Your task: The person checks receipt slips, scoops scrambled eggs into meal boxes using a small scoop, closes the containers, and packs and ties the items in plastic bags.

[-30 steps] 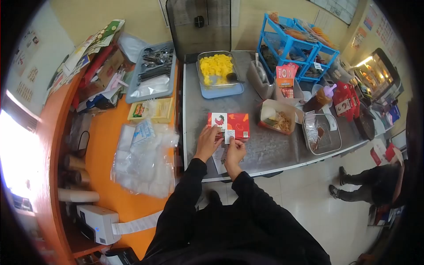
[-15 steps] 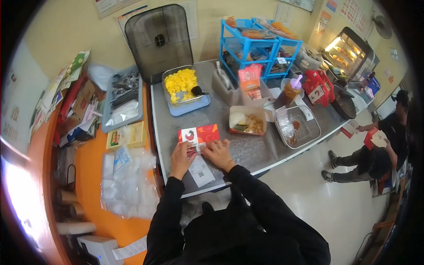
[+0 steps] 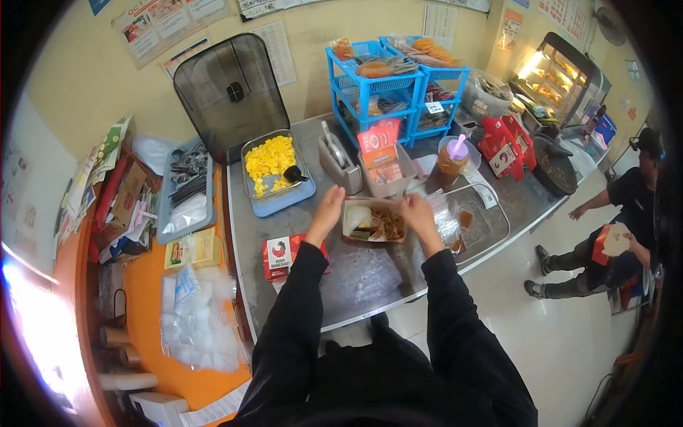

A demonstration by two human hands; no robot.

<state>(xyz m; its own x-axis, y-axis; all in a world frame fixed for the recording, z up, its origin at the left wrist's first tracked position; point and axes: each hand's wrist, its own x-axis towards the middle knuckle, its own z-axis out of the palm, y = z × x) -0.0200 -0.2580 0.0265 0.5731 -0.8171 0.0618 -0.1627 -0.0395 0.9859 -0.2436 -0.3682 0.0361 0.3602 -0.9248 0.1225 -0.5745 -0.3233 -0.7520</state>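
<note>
Open food box [image 3: 373, 243] sits on metal counter [image 3: 356, 285] between the hands. Left hand [image 3: 328, 213] open, fingers extended by box's left side, contact unclear. Right hand [image 3: 420, 217] curled at right edge; can't tell if gripping. Likely light, bendy card: support low on opposite sides; loose food [image 3: 388, 225] may spill.

The food box [image 3: 373, 243] sits on the counter [image 3: 363, 277], between the left hand [image 3: 326, 213] and the right hand [image 3: 420, 219]. Left of the box lies a carton [image 3: 279, 257]; behind the box, a leaflet bin [image 3: 388, 186], then a rack [image 3: 363, 107]; right of it, a wire basket [image 3: 508, 228]; behind it to the right, a bottle [image 3: 448, 167].
</note>
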